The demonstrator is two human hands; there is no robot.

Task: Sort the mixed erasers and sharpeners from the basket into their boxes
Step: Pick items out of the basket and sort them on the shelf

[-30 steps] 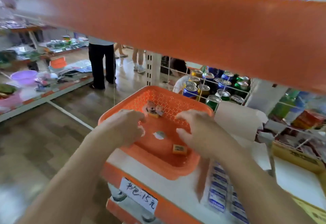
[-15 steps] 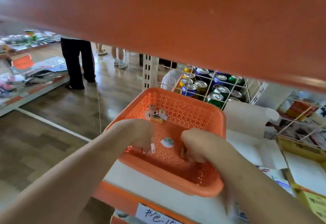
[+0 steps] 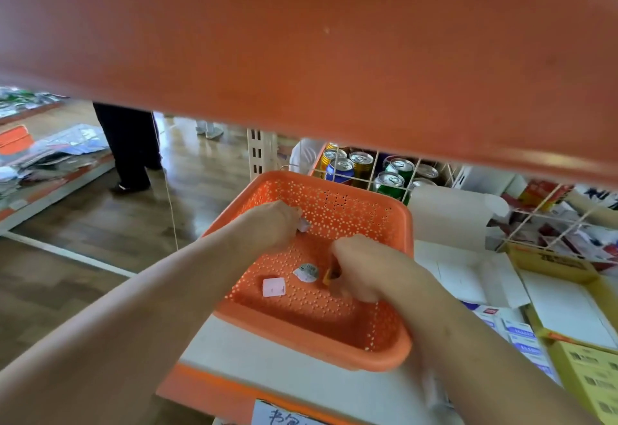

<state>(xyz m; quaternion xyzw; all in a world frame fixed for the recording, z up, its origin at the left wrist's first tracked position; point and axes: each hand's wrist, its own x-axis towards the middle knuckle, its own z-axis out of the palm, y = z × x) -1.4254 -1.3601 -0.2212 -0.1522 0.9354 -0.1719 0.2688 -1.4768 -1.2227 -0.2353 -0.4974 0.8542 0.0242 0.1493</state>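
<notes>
Both hands have pushed deeper into the orange basket [image 3: 368,214]: my left hand [image 3: 267,227], at mid-frame, pinches a pale piece [image 3: 303,224], and my right hand [image 3: 361,271] curls round an orange piece [image 3: 328,276]. Two picks seem under way; a pink eraser [image 3: 273,287] and a round grey piece [image 3: 307,272] lie loose between them.

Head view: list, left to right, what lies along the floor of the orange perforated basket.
Flat pink square piece → round grey-and-white piece → small orange piece → right hand, pinching that orange piece.
</notes>
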